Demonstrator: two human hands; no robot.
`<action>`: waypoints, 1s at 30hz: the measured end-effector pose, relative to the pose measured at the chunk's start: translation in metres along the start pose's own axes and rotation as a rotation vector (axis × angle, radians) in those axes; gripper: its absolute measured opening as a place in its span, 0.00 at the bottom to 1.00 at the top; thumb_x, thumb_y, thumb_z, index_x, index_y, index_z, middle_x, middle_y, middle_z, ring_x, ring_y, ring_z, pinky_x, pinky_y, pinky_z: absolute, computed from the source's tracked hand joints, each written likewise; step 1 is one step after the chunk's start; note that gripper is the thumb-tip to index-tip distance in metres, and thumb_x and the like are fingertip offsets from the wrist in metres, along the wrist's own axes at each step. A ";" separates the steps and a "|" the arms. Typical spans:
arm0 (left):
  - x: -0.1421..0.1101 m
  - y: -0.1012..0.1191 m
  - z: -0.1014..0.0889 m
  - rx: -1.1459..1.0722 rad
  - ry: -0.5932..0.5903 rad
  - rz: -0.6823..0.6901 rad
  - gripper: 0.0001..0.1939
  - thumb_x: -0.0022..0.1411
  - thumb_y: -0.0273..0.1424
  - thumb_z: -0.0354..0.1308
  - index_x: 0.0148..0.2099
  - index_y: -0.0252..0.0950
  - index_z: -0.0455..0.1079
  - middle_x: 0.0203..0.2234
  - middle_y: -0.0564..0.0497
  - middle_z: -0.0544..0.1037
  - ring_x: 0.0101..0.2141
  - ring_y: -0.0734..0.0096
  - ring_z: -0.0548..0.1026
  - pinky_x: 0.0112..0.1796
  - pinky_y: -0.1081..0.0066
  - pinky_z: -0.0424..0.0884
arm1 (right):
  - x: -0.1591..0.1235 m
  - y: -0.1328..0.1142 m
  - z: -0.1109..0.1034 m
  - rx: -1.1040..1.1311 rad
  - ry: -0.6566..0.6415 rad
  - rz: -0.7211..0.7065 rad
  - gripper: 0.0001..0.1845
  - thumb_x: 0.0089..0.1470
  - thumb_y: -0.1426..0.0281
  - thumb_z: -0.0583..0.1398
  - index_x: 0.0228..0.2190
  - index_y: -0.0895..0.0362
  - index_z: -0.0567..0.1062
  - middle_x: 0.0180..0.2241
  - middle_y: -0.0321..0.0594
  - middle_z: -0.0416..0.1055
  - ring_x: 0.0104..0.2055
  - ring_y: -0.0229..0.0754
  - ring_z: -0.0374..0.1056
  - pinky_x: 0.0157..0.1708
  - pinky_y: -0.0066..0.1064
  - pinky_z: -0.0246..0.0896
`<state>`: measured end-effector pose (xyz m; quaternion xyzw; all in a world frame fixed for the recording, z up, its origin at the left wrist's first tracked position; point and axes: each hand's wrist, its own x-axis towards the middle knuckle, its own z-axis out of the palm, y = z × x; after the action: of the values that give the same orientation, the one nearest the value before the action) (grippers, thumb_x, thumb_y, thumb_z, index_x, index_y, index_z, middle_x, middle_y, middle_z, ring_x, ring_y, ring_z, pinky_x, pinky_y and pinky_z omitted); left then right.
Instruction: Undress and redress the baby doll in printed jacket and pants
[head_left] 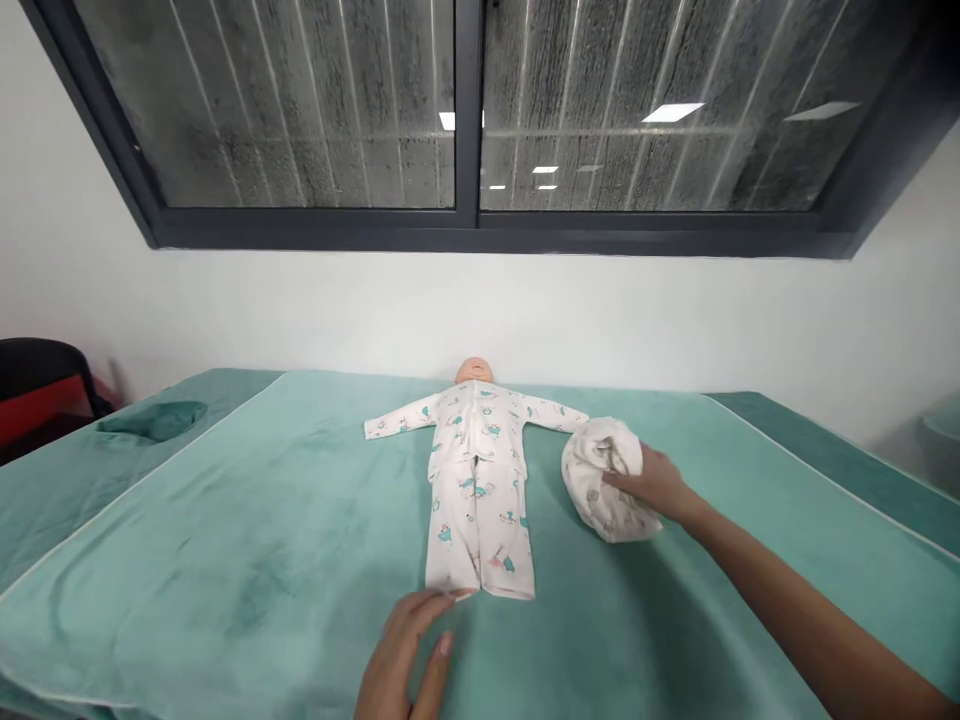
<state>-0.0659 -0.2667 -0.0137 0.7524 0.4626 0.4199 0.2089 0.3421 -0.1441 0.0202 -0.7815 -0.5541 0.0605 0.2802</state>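
Baby doll (475, 470) in white pajamas with little blue-green animal prints lies flat on its back in the middle of the soft green blanket (225, 540). Its arms stick straight out to the sides and its legs lie straight and close together, so the whole suit is spread out and easy to get at. Its small bare head (474, 370) points toward the white wall (300, 310) and its feet point toward the person.

Just past the doll's feet, the left hand (401, 655) rests on the blanket, palm down. Its fingers are flat and spread a little, and the fingertips are just beside the hem of the pajama leg. This grip is open and holds nothing. It seems to lie there to keep the blanket still near the doll.

Beside the doll's hip, on the person's right side, sits a round, bunched-up bundle of white cloth (604, 478) with small grey prints. The right hand (660, 485) reaches out to it on a long straight arm. Its fingers press into the side of the bundle and curl around it a bit, so this grip has hold of the cloth. The bundle rests on the blanket, near the doll's sleeve but not touching it.

Far to the doll's other side there is a dark green cloth (154, 420) lying by itself. Above the wall is a big dark window (465, 110).
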 end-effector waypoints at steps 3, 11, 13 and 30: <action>0.048 -0.005 -0.005 -0.012 0.055 -0.032 0.12 0.66 0.35 0.51 0.48 0.43 0.73 0.47 0.47 0.77 0.48 0.62 0.75 0.48 0.65 0.73 | -0.002 -0.031 -0.007 0.070 0.221 -0.081 0.51 0.41 0.52 0.66 0.62 0.61 0.57 0.64 0.59 0.51 0.67 0.65 0.45 0.61 0.56 0.48; 0.256 -0.033 0.026 -0.116 0.209 -0.028 0.14 0.63 0.28 0.49 0.46 0.38 0.73 0.46 0.48 0.76 0.49 0.64 0.73 0.51 0.63 0.69 | 0.061 -0.194 0.076 0.476 0.043 -0.193 0.19 0.57 0.60 0.53 0.46 0.56 0.68 0.48 0.46 0.71 0.43 0.42 0.70 0.44 0.35 0.65; 0.301 -0.046 0.043 -0.108 0.173 -0.045 0.16 0.61 0.23 0.48 0.45 0.36 0.73 0.45 0.46 0.77 0.48 0.64 0.74 0.52 0.62 0.69 | 0.091 -0.215 0.103 0.362 -0.011 -0.157 0.14 0.57 0.61 0.53 0.40 0.57 0.69 0.42 0.47 0.73 0.41 0.44 0.70 0.42 0.36 0.63; 0.345 -0.076 0.080 -0.066 0.001 -0.048 0.20 0.63 0.22 0.44 0.50 0.38 0.72 0.50 0.49 0.76 0.52 0.64 0.70 0.55 0.60 0.64 | 0.150 -0.205 0.141 0.443 -0.028 -0.108 0.10 0.49 0.64 0.54 0.20 0.53 0.64 0.22 0.33 0.67 0.26 0.39 0.59 0.28 0.31 0.51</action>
<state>0.0368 0.0771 0.0394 0.7335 0.4664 0.4304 0.2433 0.1715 0.0903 0.0381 -0.6693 -0.5722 0.1762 0.4400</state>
